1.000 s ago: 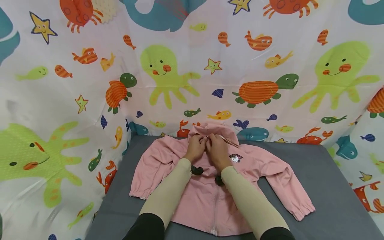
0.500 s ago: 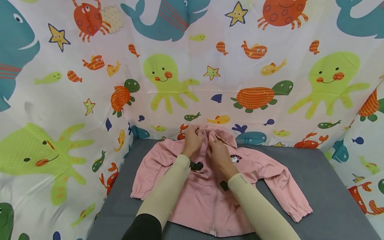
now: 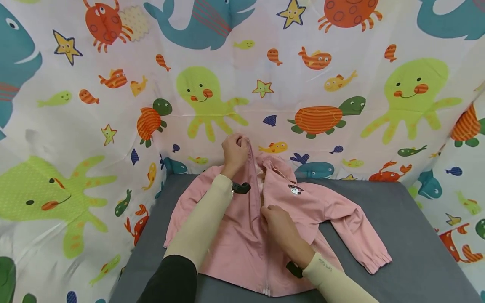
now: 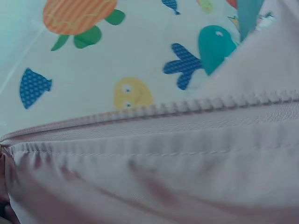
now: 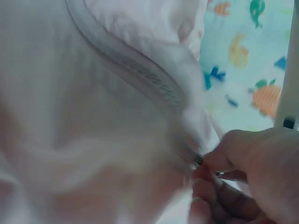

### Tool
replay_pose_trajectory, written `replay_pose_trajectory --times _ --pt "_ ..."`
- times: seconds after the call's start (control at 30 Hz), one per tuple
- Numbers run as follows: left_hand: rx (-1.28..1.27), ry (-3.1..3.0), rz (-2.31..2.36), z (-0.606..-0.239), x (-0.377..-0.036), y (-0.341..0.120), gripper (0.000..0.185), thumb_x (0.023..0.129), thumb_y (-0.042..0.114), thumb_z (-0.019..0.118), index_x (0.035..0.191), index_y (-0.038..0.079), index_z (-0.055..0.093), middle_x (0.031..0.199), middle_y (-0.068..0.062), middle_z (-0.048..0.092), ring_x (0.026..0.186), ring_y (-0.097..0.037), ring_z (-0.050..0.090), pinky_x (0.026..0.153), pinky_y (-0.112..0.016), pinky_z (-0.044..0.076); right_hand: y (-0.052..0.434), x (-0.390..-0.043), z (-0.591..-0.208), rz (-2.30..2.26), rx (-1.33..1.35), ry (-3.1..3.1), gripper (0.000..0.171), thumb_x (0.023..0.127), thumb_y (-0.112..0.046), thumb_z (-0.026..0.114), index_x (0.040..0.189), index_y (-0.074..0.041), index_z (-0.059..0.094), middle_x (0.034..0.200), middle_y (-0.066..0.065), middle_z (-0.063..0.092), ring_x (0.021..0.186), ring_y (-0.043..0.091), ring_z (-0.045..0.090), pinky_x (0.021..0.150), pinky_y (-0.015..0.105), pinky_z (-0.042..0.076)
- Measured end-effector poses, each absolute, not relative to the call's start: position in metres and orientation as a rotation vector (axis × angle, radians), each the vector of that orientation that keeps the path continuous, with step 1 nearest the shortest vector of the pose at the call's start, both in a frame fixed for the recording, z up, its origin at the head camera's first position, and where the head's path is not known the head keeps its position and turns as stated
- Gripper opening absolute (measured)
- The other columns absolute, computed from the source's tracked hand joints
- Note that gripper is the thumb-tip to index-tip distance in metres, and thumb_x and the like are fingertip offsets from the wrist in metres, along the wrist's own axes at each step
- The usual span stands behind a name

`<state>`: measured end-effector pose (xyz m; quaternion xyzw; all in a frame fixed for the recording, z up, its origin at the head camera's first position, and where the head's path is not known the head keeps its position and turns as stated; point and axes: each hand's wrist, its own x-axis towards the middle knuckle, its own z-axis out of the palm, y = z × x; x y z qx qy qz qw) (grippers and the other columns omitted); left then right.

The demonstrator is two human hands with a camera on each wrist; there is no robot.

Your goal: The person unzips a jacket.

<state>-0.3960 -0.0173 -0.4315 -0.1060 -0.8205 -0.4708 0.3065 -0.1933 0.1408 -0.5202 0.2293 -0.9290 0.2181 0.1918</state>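
Bare grey tabletop (image 3: 409, 235) right of jacket (image 3: 242, 248) — open passage, patterned curtain (image 3: 113, 126) walls back and left.

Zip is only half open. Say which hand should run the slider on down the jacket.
Right. The right hand already pinches the zipper pull partway down the pink jacket, while the left hand holds the collar end taut.

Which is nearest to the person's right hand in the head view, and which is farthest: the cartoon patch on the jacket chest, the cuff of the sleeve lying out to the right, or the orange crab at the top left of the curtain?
From the right hand:
1. Cartoon patch, just above the hand on the pink jacket's chest.
2. Sleeve cuff, out to the right on the grey surface.
3. Orange crab, far up at the curtain's top left.
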Motion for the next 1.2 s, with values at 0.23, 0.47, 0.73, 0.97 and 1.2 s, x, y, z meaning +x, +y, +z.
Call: replay_pose_trajectory --times 0.23,0.47,0.73,0.97,1.2 --pt "-0.277 -2.169 -1.273 -0.408 -0.406 -0.018 0.024 0.104 0.012 0.063 0.106 -0.002 0.082 0.100 -0.019 0.080 0.094 -0.033 0.075 0.085 -0.044 0.059 0.135 -0.145 -0.525 0.514 0.775 -2.618 0.029 0.086 -0.005 0.085 0.074 -0.015 0.060 0.065 0.000 0.052 0.060 0.022 0.057 0.053 0.038 0.046" --pt "-0.255 -2.145 -1.271 -0.390 -0.413 -0.025 0.026 0.105 0.013 0.060 0.091 -0.001 0.077 0.080 -0.012 0.064 0.077 -0.025 0.060 0.072 -0.034 0.045 0.129 -0.102 -0.531 0.390 1.039 -2.666 0.023 0.083 -0.009 0.085 0.075 -0.019 0.066 0.070 -0.004 0.062 0.064 0.014 0.062 0.056 0.028 0.048" --pt "-0.251 -2.156 -1.238 -0.373 -0.419 -0.033 0.027 0.106 0.016 0.060 0.101 -0.001 0.081 0.093 -0.016 0.074 0.086 -0.028 0.067 0.078 -0.037 0.051 0.127 -0.077 -0.539 0.520 1.180 -2.855 0.021 0.084 -0.006 0.087 0.079 -0.022 0.074 0.071 -0.009 0.062 0.064 0.001 0.054 0.058 0.018 0.041" --pt "-0.323 -2.253 -1.180 -0.377 -0.415 -0.038 0.025 0.108 0.016 0.063 0.102 -0.001 0.081 0.089 -0.016 0.068 0.086 -0.031 0.062 0.082 -0.041 0.047 0.130 -0.077 -0.540 0.755 1.235 -2.936 0.018 0.091 -0.006 0.082 0.079 -0.020 0.077 0.068 -0.013 0.058 0.063 -0.006 0.047 0.059 0.011 0.037" --pt "-0.387 -2.303 -1.154 -0.397 -0.402 -0.054 0.025 0.108 0.015 0.064 0.120 -0.001 0.079 0.108 -0.020 0.072 0.100 -0.036 0.063 0.096 -0.049 0.049 0.150 -0.081 -0.537 1.016 1.340 -2.806 0.023 0.104 -0.013 0.070 0.083 -0.018 0.077 0.070 -0.016 0.055 0.067 -0.010 0.044 0.065 0.008 0.039"
